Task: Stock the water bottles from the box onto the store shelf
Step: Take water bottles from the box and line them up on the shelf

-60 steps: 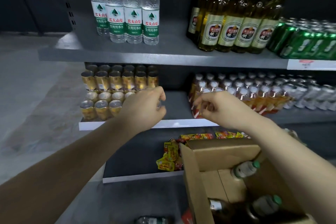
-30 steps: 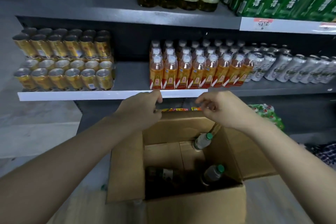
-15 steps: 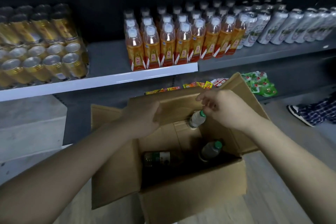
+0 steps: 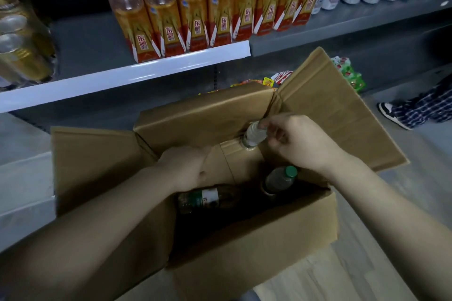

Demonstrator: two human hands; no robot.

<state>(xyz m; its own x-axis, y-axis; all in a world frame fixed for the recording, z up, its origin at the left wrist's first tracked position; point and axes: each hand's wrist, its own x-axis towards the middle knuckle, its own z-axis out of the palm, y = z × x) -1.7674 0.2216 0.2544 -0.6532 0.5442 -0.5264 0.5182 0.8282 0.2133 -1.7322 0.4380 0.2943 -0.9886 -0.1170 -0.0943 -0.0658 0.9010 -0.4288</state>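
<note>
Pinching bottle (image 4: 254,135) cap, right hand (image 4: 297,142) bent

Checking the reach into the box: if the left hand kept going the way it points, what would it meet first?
Probably the lying bottle just below the left hand; depth is unclear.

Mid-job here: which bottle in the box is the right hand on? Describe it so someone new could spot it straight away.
Start at the open cardboard box on the floor below the shelf of orange drink bottles. Against the box's far inner wall leans a clear water bottle, its top pinched by the right hand. Its cap is covered, while the nearer upright bottle shows a green cap and a third bottle lies flat.
</note>
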